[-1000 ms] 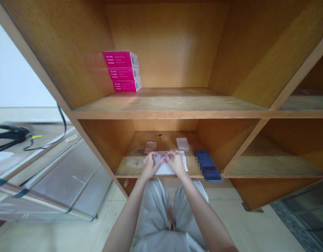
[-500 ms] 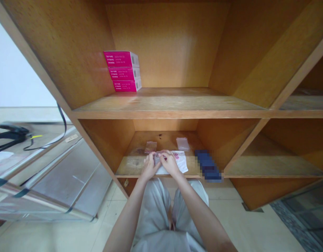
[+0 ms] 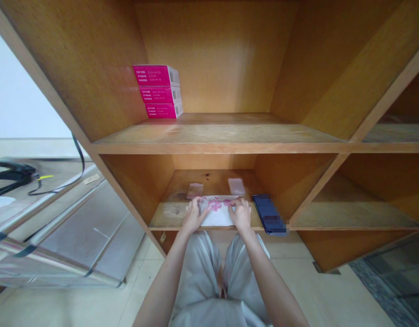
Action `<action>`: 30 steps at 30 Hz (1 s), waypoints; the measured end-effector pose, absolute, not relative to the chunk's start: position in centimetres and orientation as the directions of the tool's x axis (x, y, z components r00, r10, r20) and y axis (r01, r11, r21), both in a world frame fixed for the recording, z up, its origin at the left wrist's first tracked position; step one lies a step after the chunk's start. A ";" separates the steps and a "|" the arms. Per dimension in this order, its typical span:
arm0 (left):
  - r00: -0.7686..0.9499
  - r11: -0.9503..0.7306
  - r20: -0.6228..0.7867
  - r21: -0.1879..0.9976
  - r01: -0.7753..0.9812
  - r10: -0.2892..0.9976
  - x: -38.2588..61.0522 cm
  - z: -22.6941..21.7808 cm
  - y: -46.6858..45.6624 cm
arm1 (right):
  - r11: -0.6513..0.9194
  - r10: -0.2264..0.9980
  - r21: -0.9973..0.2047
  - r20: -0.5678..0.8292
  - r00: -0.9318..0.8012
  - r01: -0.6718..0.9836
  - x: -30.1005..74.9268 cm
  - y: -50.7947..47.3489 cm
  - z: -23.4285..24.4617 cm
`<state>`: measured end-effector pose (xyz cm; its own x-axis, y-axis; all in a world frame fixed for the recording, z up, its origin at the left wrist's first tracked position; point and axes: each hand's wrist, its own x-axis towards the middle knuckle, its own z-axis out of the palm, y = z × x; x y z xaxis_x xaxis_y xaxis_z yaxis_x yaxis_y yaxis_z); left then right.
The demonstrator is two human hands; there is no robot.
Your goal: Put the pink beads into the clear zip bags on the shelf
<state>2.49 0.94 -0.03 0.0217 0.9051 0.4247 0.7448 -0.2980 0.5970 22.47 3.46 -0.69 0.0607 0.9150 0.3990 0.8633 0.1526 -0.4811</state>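
Note:
Both my hands rest on the lower shelf [image 3: 168, 218] of a wooden cabinet. A white sheet [image 3: 216, 217] with small pink beads [image 3: 216, 205] scattered on it lies between them. My left hand [image 3: 193, 214] is curled at the sheet's left edge, pinching something small I cannot make out. At the sheet's right edge, my right hand [image 3: 241, 213] has its fingers bent down and pinched together. Two small clear bags [image 3: 194, 189] [image 3: 236, 185] lie just behind the sheet.
A dark phone [image 3: 268, 213] lies on the shelf right of my right hand. Three pink boxes [image 3: 158, 91] are stacked at the back left of the upper shelf. A glass-topped table with black cables [image 3: 15, 175] stands to the left. My knees show below.
My right hand has moved from the middle of the sheet to its right edge, uncovering the pink beads. The left hand has stayed at the left edge.

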 end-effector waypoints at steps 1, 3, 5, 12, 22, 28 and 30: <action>0.022 -0.298 0.424 0.598 0.744 0.905 2.5 0.0 0.9 | 0.140 0.921 -0.463 0.386 0.057 0.875 22.5 3.4 -0.8; 0.019 -0.297 0.425 0.601 0.742 0.905 2.5 0.0 0.9 | 0.132 0.925 -0.442 0.377 0.051 0.887 22.5 3.5 -1.0; 0.016 -0.298 0.427 0.604 0.739 0.904 2.5 0.0 0.9 | 0.138 0.924 -0.438 0.381 0.045 0.888 22.5 3.6 -1.1; 0.006 -0.283 0.411 0.617 0.735 0.912 2.6 0.0 0.9 | 0.154 0.922 -0.466 0.385 0.043 0.871 22.6 4.0 -1.2; 0.012 -0.282 0.400 0.624 0.729 0.917 2.4 0.1 0.9 | 0.145 0.931 -0.467 0.364 0.039 0.872 22.7 4.3 -0.8; 0.017 -0.295 0.418 0.611 0.734 0.908 2.5 0.0 0.9 | 0.148 0.925 -0.471 0.376 0.047 0.869 22.6 4.2 -0.3; 0.017 -0.299 0.424 0.610 0.734 0.906 2.5 0.0 1.0 | 0.171 0.916 -0.510 0.398 0.055 0.843 22.2 4.2 0.1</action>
